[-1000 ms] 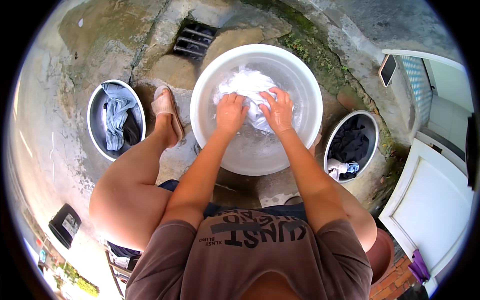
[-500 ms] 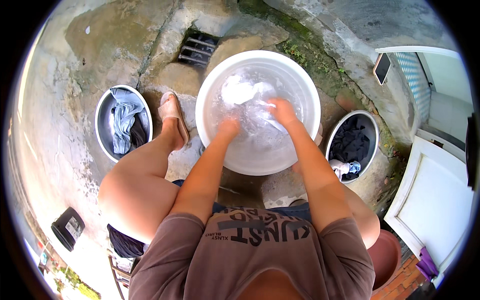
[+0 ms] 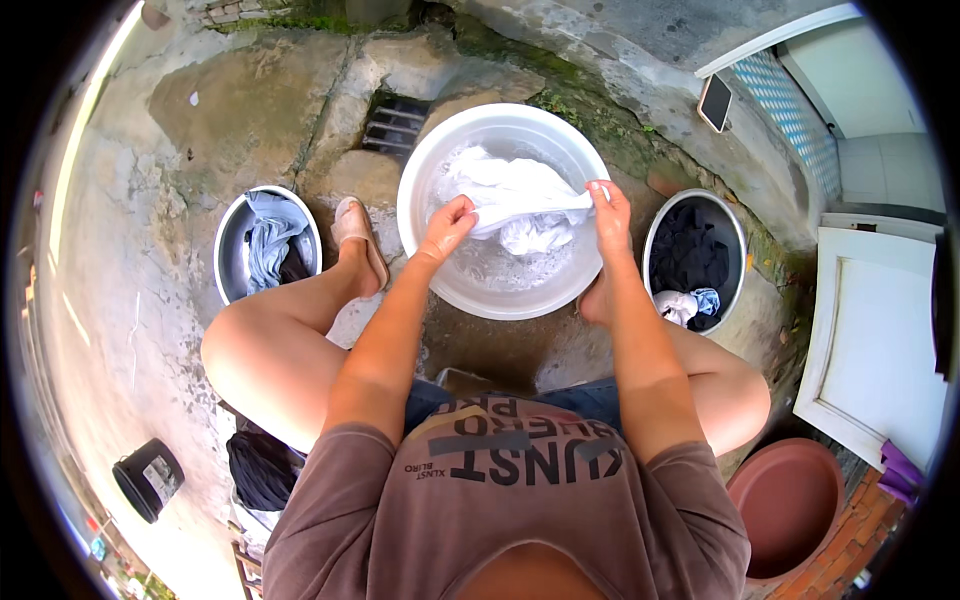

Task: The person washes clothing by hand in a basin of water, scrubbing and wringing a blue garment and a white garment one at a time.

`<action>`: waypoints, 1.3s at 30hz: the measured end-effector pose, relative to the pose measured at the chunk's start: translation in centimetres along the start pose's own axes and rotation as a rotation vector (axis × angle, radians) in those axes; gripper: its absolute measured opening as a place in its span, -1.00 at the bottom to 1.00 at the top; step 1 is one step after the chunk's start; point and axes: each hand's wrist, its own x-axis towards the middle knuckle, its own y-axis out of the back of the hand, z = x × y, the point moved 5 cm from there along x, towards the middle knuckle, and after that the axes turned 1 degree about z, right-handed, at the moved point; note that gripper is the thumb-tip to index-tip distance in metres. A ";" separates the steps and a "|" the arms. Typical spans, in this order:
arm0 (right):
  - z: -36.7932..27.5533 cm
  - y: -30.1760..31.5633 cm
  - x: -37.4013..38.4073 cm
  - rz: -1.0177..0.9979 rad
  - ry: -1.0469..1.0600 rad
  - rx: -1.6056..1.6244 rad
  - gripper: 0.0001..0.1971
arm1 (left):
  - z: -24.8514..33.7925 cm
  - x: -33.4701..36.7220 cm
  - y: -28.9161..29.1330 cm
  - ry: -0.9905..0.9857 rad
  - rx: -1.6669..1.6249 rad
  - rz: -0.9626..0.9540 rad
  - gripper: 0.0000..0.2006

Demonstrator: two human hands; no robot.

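Note:
A wet white cloth garment [image 3: 520, 190] is stretched between my two hands over a large white plastic tub [image 3: 412, 190] of soapy water. My left hand [image 3: 447, 226] pinches its left end, and my right hand [image 3: 609, 210] grips the right end near the tub's rim. Both hands are closed. Part of the cloth bunches up in the water below the stretched edge. What kind of garment it is, I cannot tell.
On the left stands a metal basin [image 3: 222, 262] with blue and dark clothes. Another metal basin [image 3: 741, 245] at right holds dark clothes. A floor drain [image 3: 397, 124] lies beyond the tub. A phone [image 3: 714, 103] rests by the wall. Near my right knee is a reddish-brown basin [image 3: 785, 510].
Both hands have come up out of the water, raising the white garment. They have moved apart, and the cloth is now spread between them.

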 end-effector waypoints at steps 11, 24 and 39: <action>-4.7 0.2 -4.7 -0.686 0.073 -0.925 -0.71 | 7.5 -5.5 -1.1 -0.309 1.343 -0.394 -0.65; -7.5 -0.4 -9.3 -0.777 0.479 -1.094 -0.56 | 6.8 -6.3 0.5 -0.180 1.514 0.117 -0.64; 0.4 -0.5 -9.5 -0.608 0.300 -1.187 -0.78 | 8.0 -8.5 -1.4 -0.152 1.080 0.303 -0.52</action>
